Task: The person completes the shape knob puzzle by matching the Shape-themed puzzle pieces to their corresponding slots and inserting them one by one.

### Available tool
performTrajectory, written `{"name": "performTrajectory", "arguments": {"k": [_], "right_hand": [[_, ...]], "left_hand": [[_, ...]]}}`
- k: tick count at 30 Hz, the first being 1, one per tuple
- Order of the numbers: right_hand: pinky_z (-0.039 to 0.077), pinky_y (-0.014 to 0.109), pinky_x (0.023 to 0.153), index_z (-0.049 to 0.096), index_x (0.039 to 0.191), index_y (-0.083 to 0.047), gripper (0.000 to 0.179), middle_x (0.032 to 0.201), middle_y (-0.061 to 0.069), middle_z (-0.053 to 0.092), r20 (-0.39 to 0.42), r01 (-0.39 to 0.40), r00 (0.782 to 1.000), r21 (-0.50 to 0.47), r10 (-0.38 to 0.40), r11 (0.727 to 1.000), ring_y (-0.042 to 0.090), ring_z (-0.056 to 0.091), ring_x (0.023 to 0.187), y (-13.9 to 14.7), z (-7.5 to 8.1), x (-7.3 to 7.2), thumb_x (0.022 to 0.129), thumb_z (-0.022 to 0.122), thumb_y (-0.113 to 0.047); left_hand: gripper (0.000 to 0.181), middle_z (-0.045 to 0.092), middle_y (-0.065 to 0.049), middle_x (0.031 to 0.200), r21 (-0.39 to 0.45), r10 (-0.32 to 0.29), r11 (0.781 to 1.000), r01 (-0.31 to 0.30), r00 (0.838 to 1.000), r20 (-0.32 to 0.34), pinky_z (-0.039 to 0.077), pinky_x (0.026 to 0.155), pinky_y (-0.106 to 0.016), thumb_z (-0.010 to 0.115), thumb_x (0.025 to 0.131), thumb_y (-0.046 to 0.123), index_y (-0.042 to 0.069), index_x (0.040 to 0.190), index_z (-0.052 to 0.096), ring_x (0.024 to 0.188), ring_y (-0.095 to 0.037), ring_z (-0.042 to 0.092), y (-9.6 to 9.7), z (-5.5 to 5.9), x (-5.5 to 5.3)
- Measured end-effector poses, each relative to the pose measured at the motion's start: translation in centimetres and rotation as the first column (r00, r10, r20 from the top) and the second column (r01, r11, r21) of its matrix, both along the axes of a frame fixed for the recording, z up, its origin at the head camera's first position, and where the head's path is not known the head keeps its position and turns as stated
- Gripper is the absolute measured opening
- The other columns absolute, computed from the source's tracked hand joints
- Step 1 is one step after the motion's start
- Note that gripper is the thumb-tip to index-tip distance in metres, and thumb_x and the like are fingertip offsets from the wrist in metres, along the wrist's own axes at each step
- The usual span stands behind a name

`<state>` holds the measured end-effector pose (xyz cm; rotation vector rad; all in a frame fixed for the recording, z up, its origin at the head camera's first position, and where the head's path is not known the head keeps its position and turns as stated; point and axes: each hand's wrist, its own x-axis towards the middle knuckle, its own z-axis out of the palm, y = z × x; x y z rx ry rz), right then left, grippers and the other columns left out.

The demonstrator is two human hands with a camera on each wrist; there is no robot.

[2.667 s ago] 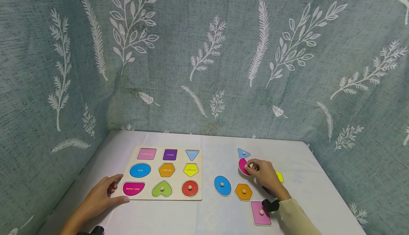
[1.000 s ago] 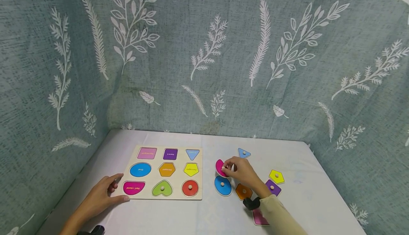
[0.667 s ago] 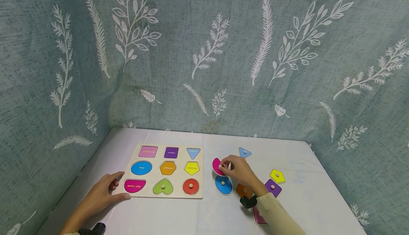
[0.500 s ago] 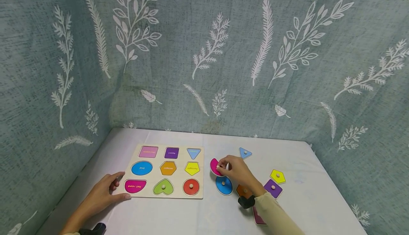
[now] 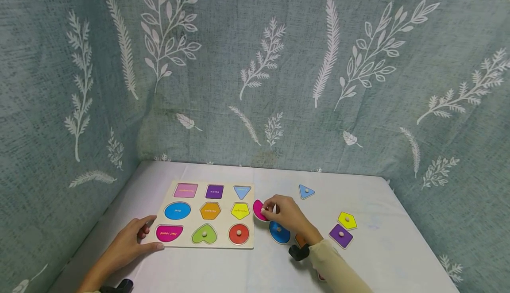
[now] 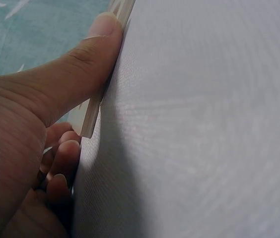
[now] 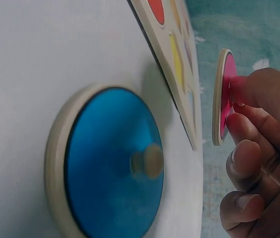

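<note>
In front of me hangs a grey-green cloth [image 5: 223,76], which fills the upper frame and both its sides. On it I see white printed plants [image 5: 328,49]; one small leaf [image 5: 187,121] is left of centre, another leaf [image 5: 350,138] at right. My pale worktop [image 5: 199,268] occupies the lower middle.

L hand [image 5: 126,245] is obstructing near-L corner of board [image 5: 187,239]; knobs [image 5: 204,234] on green heart [image 5: 204,239] & red circle [image 5: 239,240] are protruding. R hand [image 5: 287,213] w/ pink half-round [image 5: 258,207] is occupying approach at board's R edge, blue oval [image 5: 280,236] lying close below. Bare tabletop [image 5: 326,202] is running betw. loose triangle [image 5: 306,191] & yellow pentagon [image 5: 347,221]; board's far row [image 5: 215,191] is offering flat passage.
</note>
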<state>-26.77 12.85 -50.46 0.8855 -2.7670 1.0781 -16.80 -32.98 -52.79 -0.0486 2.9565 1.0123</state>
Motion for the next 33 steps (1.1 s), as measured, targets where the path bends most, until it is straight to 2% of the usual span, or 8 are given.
{"name": "performTrajectory", "arguments": {"k": [6,26,33], "right_hand": [[0.047,0.023,0.058,0.075,0.095,-0.018,0.009,0.08,-0.014,0.059,-0.004,-0.045,0.999,-0.007,0.045,0.999,0.006,0.052,0.067,-1.2,0.0,0.1,0.095,0.077,-0.028],[0.046,0.021,0.06,0.075,0.093,-0.019,0.007,0.078,-0.014,0.057,0.005,-0.123,0.992,-0.013,0.123,0.992,0.003,0.05,0.066,-5.0,0.4,0.2,0.095,0.077,-0.025],[0.045,0.02,0.061,0.075,0.093,-0.018,0.006,0.077,-0.014,0.057,-0.008,-0.141,0.99,-0.003,0.141,0.99,0.006,0.052,0.067,-6.1,0.4,0.1,0.094,0.077,-0.024]], "left_hand": [[0.108,0.044,-0.008,0.094,-0.002,0.019,1.0,-0.019,1.0,0.016,0.045,0.072,-0.037,0.093,0.065,0.055,-0.005,0.144,0.049,0.09,-0.025,0.047,0.1,-0.1,0.1],[0.108,0.044,-0.008,0.094,0.0,0.015,1.0,-0.015,1.0,0.0,0.045,0.073,-0.037,0.093,0.065,0.055,-0.005,0.143,0.05,0.09,-0.025,0.047,0.1,-0.2,-0.1],[0.109,0.045,-0.008,0.094,-0.003,0.015,1.0,-0.015,1.0,0.005,0.045,0.072,-0.037,0.093,0.065,0.056,-0.005,0.144,0.049,0.09,-0.025,0.047,0.1,-0.2,-0.1]]}}
